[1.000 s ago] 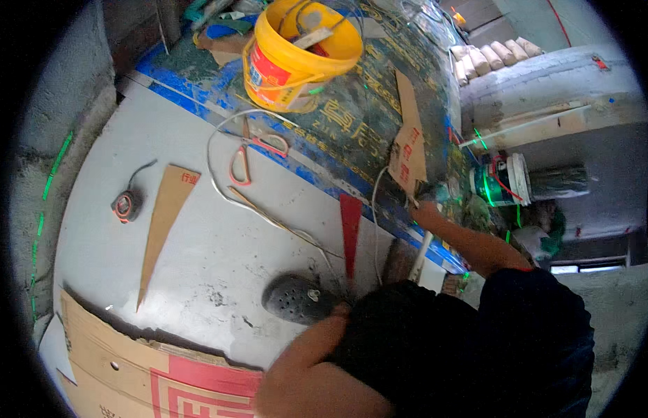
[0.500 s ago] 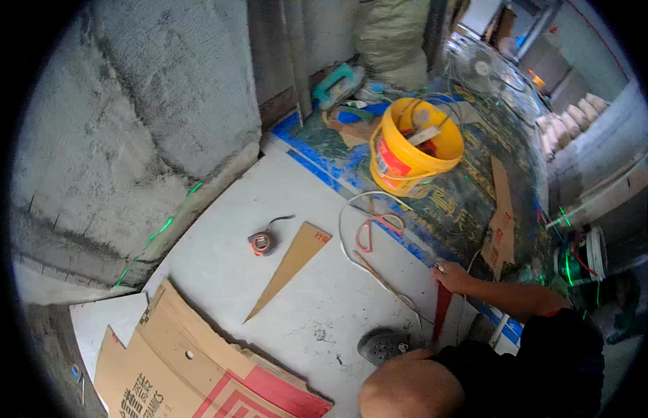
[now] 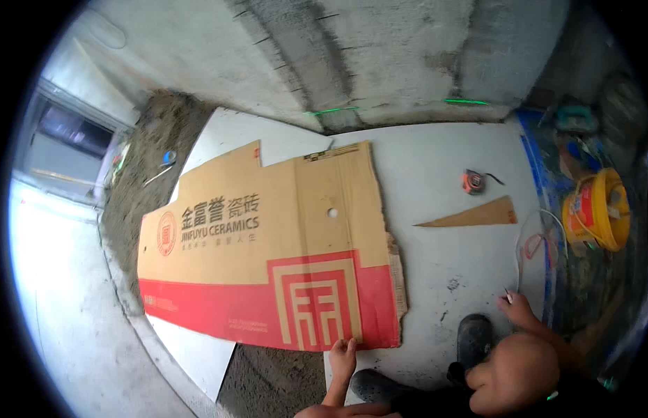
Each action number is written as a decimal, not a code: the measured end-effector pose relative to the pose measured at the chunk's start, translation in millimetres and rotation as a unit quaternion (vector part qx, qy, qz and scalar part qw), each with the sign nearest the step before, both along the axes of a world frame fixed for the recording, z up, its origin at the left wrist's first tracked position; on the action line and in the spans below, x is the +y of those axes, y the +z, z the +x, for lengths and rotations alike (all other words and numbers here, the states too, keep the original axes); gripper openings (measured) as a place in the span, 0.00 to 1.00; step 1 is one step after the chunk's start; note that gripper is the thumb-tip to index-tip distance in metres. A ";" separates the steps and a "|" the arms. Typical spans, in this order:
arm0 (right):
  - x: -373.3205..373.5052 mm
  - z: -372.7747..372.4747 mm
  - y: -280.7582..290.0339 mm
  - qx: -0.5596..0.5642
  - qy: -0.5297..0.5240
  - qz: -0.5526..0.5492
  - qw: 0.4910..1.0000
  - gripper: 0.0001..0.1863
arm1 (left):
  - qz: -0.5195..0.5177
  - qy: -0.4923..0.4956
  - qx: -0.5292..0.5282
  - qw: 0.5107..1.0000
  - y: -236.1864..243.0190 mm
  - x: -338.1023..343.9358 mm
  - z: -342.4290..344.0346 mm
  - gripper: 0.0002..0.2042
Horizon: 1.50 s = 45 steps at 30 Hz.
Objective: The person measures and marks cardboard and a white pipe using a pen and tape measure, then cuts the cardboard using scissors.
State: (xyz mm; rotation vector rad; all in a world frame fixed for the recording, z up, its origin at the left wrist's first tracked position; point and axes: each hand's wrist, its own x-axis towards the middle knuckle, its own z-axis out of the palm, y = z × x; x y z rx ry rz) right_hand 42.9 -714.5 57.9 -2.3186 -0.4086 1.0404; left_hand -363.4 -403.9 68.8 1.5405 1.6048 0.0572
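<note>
A large cut sheet of cardboard [image 3: 282, 259], brown with a red band, lies over pale boards in the middle of the view. My left hand [image 3: 343, 357] grips its near edge, thumb and fingers closed on the rim. Farther right, my right hand [image 3: 519, 311] is closed low over the pale board, and a small thin tip sticks out of it, too small to name. Beyond this hand are a narrow cardboard wedge [image 3: 477, 213], a red and black tape measure [image 3: 473, 182] and pink-handled scissors [image 3: 540, 244] beside a white cord [image 3: 522, 258].
A yellow bucket [image 3: 602, 212] stands at the right on dark and blue sheeting. Behind the boards rises a rough grey wall [image 3: 407, 56]. Bare sandy ground [image 3: 271, 383] shows at the left and below the cardboard. My shoes [image 3: 473, 338] rest on the pale board.
The view has swung left, bringing the whole cardboard sheet into sight. My left hand now shows, gripping its edge. The red strip earlier under my right hand is no longer seen.
</note>
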 end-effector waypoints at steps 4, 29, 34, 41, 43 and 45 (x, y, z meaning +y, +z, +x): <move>43.3 6.9 -3.3 0.025 0.031 -0.001 0.999 0.14 | -0.103 0.254 -0.101 0.956 -33.1 -10.4 -7.4 0.15; 385.5 -288.8 266.4 0.218 0.400 0.636 0.623 0.17 | -0.149 0.532 -0.505 0.663 23.5 26.6 -145.3 0.13; 361.0 -259.1 251.6 0.359 0.312 0.624 0.620 0.10 | -0.042 0.519 -0.438 0.732 66.7 28.1 -133.7 0.14; 267.2 -162.0 60.4 0.202 0.097 0.416 0.881 0.16 | -0.162 0.359 -0.413 0.821 51.7 30.3 -102.7 0.16; 220.0 -139.2 27.6 0.214 0.103 0.258 0.937 0.14 | -0.183 0.428 -0.289 0.837 72.2 13.7 -67.9 0.18; 184.5 -104.1 47.3 0.259 0.034 0.148 0.954 0.13 | -0.196 0.422 -0.232 0.854 46.8 7.2 -54.9 0.18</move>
